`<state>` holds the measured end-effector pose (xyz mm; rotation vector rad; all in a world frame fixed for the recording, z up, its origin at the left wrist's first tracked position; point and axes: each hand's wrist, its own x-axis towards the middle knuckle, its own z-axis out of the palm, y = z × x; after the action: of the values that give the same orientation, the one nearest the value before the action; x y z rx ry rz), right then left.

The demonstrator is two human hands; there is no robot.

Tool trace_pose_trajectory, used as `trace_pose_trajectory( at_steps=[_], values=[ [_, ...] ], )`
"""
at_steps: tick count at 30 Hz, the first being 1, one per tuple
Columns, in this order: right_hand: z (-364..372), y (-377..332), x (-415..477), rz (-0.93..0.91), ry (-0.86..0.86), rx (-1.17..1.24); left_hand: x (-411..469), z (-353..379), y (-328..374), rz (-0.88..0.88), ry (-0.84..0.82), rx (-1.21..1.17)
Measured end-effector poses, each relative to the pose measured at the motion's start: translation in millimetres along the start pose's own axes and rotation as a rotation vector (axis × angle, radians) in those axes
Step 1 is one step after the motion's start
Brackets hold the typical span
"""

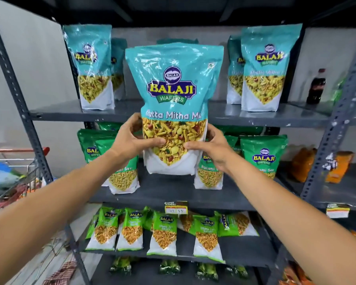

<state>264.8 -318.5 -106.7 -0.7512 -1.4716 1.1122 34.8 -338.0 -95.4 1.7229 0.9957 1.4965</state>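
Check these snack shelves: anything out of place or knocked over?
Yes. On the lower shelf, one green packet lies tipped sideways while its neighbours face front. A dark soda bottle stands alone right of the teal pouches. The held pouch looks intact.

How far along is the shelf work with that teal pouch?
Done: left pouches and right pouches stand on the top shelf. In hand: the left hand and right hand grip a teal pouch by its lower sides, raised before the shelf's middle. Left: it rests on no shelf yet; probably it goes between the two groups, though it might be coming out instead.
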Motion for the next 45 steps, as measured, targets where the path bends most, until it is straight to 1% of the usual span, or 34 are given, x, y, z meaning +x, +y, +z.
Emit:
trace_pose_trajectory(
  at_steps=[4, 7, 13, 19, 22, 25, 28, 33, 35, 37, 39, 41, 43, 45],
  values=[
    [-7.8, -23.5, 42.4, -0.047, 0.008, -0.04, 43.8, 1.9, 14.1, 0.037, 0.032, 0.017],
    [-12.7, -28.8, 84.6, -0.082, 0.077, -0.026, 87.6, -2.2, 11.6, 0.059, 0.063, 0.043],
    [-27.2, -24.7, 188.3, -0.138, 0.168, -0.056, 194.1, -12.6, -10.1, 0.115, 0.094, 0.099],
    [-43.4, -1.7, 277.0, -0.132, 0.199, -0.088, 284.5, -21.1, -46.9, 0.104, 0.104, 0.159],
    [-49.8, 20.7, 295.6, -0.066, 0.177, -0.178, 303.6, -16.8, -80.2, 0.061, 0.061, 0.147],
    [-57.4, 31.4, 307.6, -0.062, 0.165, -0.216, 314.8, -11.0, -102.7, 0.04, 0.051, 0.103],
    [-63.4, 35.4, 311.3, -0.063, 0.147, -0.19, 319.3, -11.0, -104.9, 0.06, 0.029, 0.124],
    [-64.4, 38.3, 310.1, -0.098, 0.15, -0.229, 317.3, -9.8, -105.4, 0.058, 0.04, 0.145],
    [-64.1, 36.0, 304.1, -0.124, 0.168, -0.336, 311.4, -9.0, -102.7, 0.054, 0.074, 0.189],
    [-59.3, 31.3, 292.9, -0.193, 0.235, -0.556, 301.1, -12.4, -100.1, 0.083, 0.16, 0.363],
    [-53.0, 26.9, 278.5, -0.365, 0.372, -0.738, 284.8, -19.3, -97.5, 0.17, 0.291, 0.553],
    [-47.0, 22.5, 261.2, -0.566, 0.491, -0.907, 264.4, -26.0, -91.7, 0.285, 0.407, 0.644],
    [-41.5, 21.4, 238.8, -0.711, 0.553, -1.1, 238.0, -31.1, -85.1, 0.398, 0.481, 0.694],
    [-36.8, 30.5, 208.8, -0.811, 0.574, -1.245, 204.7, -34.1, -83.9, 0.45, 0.492, 0.758]
  ],
)
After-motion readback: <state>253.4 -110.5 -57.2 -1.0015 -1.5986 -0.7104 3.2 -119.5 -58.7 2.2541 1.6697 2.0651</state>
